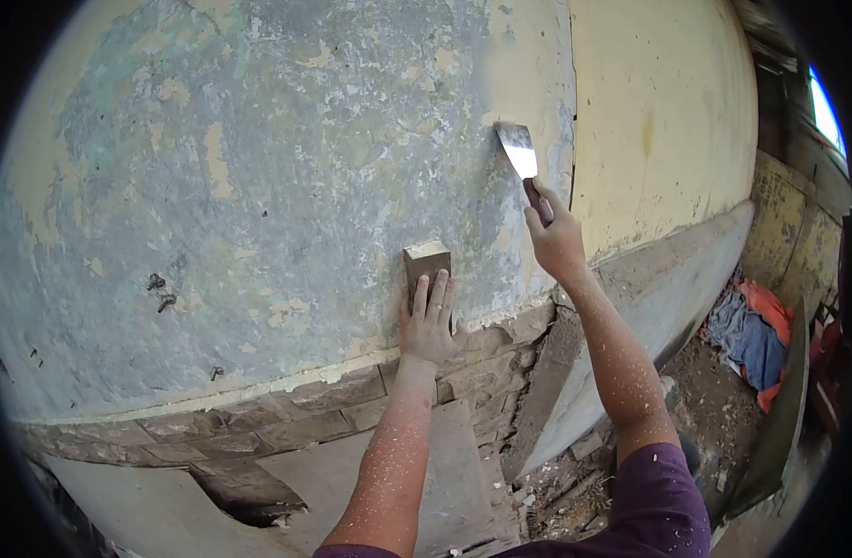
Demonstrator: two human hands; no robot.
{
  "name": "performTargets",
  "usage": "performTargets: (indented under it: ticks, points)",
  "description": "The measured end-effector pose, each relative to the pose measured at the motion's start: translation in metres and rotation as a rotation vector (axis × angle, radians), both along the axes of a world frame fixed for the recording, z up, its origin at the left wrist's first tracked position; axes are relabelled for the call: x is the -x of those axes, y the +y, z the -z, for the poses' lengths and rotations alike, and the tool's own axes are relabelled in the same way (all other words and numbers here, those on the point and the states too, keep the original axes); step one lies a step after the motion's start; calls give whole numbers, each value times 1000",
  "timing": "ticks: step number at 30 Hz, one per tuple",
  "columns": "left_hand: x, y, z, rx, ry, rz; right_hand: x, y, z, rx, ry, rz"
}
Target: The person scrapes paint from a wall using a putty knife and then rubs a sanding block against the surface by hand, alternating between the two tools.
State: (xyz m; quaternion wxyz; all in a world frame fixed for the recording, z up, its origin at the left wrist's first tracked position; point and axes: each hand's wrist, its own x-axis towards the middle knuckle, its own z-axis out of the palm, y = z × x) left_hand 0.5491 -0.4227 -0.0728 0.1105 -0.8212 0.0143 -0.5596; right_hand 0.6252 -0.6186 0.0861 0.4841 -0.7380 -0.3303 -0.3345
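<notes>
My right hand (554, 232) is wrapped around the dark handle of a putty knife (517, 149). Its wide metal blade points up, with the edge against the peeling wall (333, 177) beside a remaining patch of cream paint. Lower and to the left, my left hand (429, 321) lies with outstretched fingers on the front of a small brown box-like block (428, 260) that juts from the wall. Pale flakes cover the block's top. Paint chips speckle both of my forearms.
A cream-painted panel (663, 130) adjoins the scraped wall on the right. Below runs a ledge of rough bricks (324, 395) over grey slabs (147, 498). Rubble lies at the lower right, near blue cloth (747, 335) and red cloth (770, 312). Several metal bits (166, 302) stick out at left.
</notes>
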Motion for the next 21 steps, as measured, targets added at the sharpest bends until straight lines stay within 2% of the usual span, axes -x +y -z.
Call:
performTargets:
  ticks: [1,3,5,7,9,10,12,14,15,17,20,21]
  points:
    - [-1,3,-1,-4,6,2,2,1,-14,57,113,69]
    - [-3,2,2,-1,11,-1,-8,-11,-10,59,42,91]
    - [0,0,7,15,23,-1,-6,-23,-16,62,110,-8]
    - [0,1,4,0,27,-7,-8,-1,19,-33,-51,-29]
    - [-2,1,3,-3,29,-37,-2,17,52,-61,8,-91]
    - [-3,2,0,-12,19,-38,-15,27,59,-102,-192,-43]
    - [-2,1,1,3,0,-5,-12,33,10,-227,-151,-128]
    - [1,2,1,-2,10,6,-13,23,-66,-133,-121,36]
    - [0,2,0,0,-2,15,-3,16,-88,-86,4,15]
    - [-1,1,-1,13,16,9,-1,5,-77,-54,-29,16]
    - [-1,2,-1,16,13,-1,-10,-1,0,27,-53,43]
    - [0,1,1,15,16,-7,-8,1,10,-5,-152,23]
